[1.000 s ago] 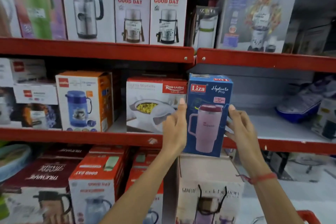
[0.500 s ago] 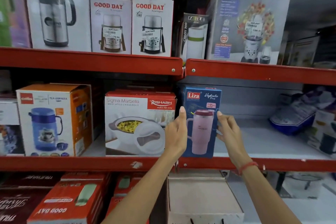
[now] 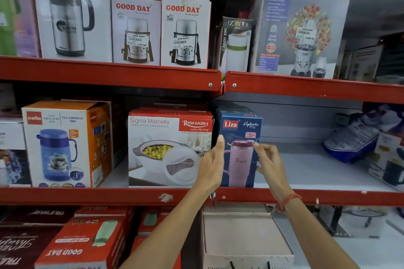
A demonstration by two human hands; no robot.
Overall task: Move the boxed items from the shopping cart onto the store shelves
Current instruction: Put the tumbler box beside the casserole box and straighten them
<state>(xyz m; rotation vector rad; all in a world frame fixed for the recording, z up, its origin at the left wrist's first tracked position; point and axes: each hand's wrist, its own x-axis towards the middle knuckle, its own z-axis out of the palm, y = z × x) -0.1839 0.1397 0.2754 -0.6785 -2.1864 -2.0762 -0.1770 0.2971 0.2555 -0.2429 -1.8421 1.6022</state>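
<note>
**On the middle shelf: blue Liza box framed by both hands**

At the middle shelf (image 3: 306,172), the blue Liza box (image 3: 239,135) is seen standing upright near the front edge, just right of the Rishabh casserole box (image 3: 170,148). The left hand (image 3: 211,166) is laid flat along the box's left front edge, fingers extended upward, thumb side against the cardboard. The right hand (image 3: 270,159) is spread loosely at the box's right edge, fingertips at or just off the side; firm contact cannot be confirmed. Neither hand is closed around the box; its base appears to be carried by the shelf. A red thread band (image 3: 289,200) is worn on the right wrist.

Left of the casserole box, an orange Cello jug box (image 3: 65,144) is placed on the same shelf. Bare grey shelf is seen to the right of the Liza box, with a blue-edged packet (image 3: 354,142) lying well apart at far right.

On the upper shelf (image 3: 109,74), three Good Day flask boxes (image 3: 135,30) are lined up, followed by a Fable Caddy box (image 3: 235,43) and a large Prestige mixer box (image 3: 299,26).

Below, red Good Day cartons (image 3: 85,240) are stacked at left, and a pale open-topped carton (image 3: 242,233) is positioned under the forearms.
</note>
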